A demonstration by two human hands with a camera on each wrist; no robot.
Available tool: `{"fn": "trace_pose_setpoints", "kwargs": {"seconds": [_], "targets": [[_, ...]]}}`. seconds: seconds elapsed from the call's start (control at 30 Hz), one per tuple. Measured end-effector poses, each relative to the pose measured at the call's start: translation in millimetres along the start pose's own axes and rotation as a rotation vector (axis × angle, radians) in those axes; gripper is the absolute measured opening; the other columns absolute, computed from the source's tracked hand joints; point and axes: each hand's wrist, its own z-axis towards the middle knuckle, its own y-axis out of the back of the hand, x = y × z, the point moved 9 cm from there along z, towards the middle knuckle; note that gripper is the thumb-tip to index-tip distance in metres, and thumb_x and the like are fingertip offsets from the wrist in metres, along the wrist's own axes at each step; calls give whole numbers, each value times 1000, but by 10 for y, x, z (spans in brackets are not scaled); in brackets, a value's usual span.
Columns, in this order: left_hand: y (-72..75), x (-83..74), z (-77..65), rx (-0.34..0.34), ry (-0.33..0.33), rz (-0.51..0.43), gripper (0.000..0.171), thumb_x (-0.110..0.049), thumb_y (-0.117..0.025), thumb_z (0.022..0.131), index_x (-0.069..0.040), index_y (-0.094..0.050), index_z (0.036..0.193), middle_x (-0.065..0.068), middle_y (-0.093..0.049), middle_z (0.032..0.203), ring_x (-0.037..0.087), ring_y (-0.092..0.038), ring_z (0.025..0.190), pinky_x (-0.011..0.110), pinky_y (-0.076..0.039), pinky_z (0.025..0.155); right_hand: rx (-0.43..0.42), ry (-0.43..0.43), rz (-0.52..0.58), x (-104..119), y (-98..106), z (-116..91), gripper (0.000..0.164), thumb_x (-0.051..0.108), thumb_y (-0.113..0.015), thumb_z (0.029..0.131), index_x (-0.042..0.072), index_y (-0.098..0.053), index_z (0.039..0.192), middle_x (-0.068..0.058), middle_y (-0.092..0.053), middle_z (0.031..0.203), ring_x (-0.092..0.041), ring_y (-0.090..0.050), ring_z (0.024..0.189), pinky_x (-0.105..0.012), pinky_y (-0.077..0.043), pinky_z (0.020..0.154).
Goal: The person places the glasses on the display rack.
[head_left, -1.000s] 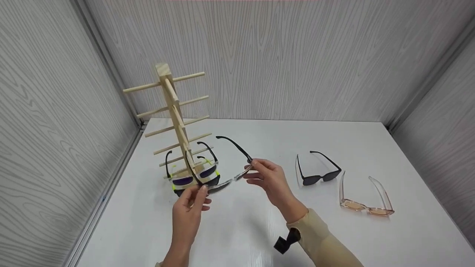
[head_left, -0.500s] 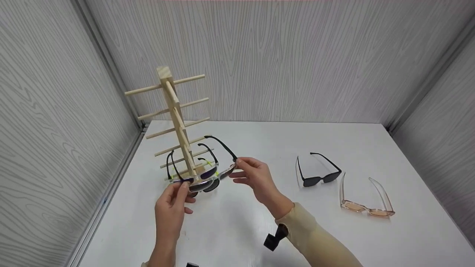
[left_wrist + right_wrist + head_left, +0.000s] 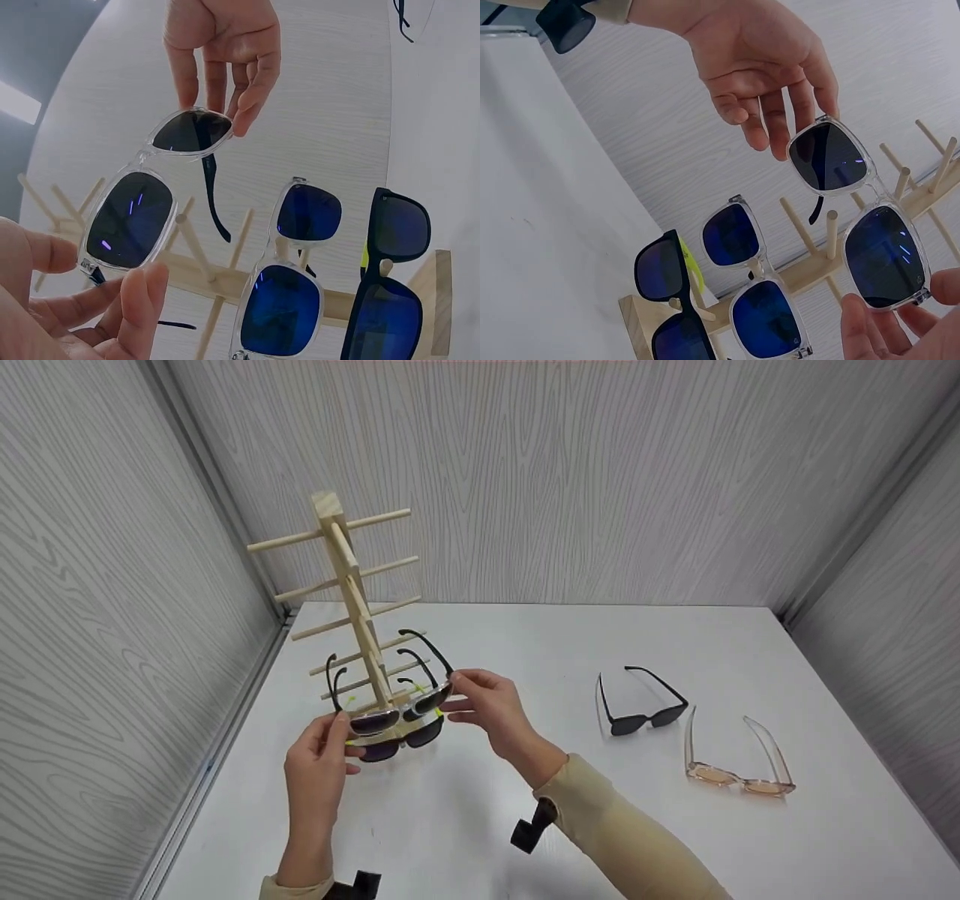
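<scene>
Clear-framed sunglasses [image 3: 146, 187] being pinched at ends by left hand [image 3: 317, 757] and right hand [image 3: 491, 712], wooden rack [image 3: 352, 592] just beyond; open bench [image 3: 551, 690] seen rightward; near edge cut off, rack's lower pegs part-hidden.

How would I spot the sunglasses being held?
On the white table stands a tall wooden rack. In front of it, the left hand and right hand hold clear-framed sunglasses with black temples. Their near-black lenses set them apart from the racked, blue-lensed, clear-framed pair.
</scene>
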Motion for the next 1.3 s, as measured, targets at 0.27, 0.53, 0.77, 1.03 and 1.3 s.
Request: {"fn": "trace_pose_setpoints", "kwargs": {"seconds": [0.27, 0.53, 0.77, 1.03, 1.3], "targets": [[27, 56, 139, -7, 11, 2, 35, -33, -50, 96, -4, -64, 111, 16, -63, 89, 22, -63, 69, 24, -52, 52, -10, 5, -16, 19, -70, 71, 30, 21, -61, 91, 0, -60, 113, -13, -63, 97, -27, -67, 84, -34, -54, 72], [20, 123, 236, -8, 30, 17, 41, -40, -48, 96, -4, -64, 109, 17, -62, 90, 20, -63, 68, 24, -52, 52, -40, -29, -24, -21, -97, 188, 28, 19, -61, 90, 0, -61, 111, -12, -64, 95, -28, -67, 83, -35, -54, 73], [28, 190, 268, -14, 54, 25, 42, -40, -47, 96, -4, -63, 111, 16, -62, 90, 16, -63, 67, 23, -52, 52, -33, -39, -24, -60, -136, 234, 30, 19, -61, 91, -2, -60, 113, -13, -64, 94, -28, -67, 83, -36, -54, 73], [38, 234, 321, -32, 61, 38, 43, -39, -46, 97, -3, -63, 111, 16, -63, 90, 25, -63, 70, 22, -51, 51, -56, -41, -38, -96, -151, 282, 28, 20, -61, 91, 0, -61, 110, -12, -64, 93, -27, -67, 82, -35, -54, 73], [3, 256, 372, -44, 64, 49, 46, -42, -43, 97, -2, -62, 111, 15, -63, 89, 26, -63, 72, 24, -51, 52, -79, -23, -62, -115, -146, 343, 29, 22, -60, 92, 1, -61, 112, -12, -65, 91, -26, -67, 80, -35, -54, 72]]}}
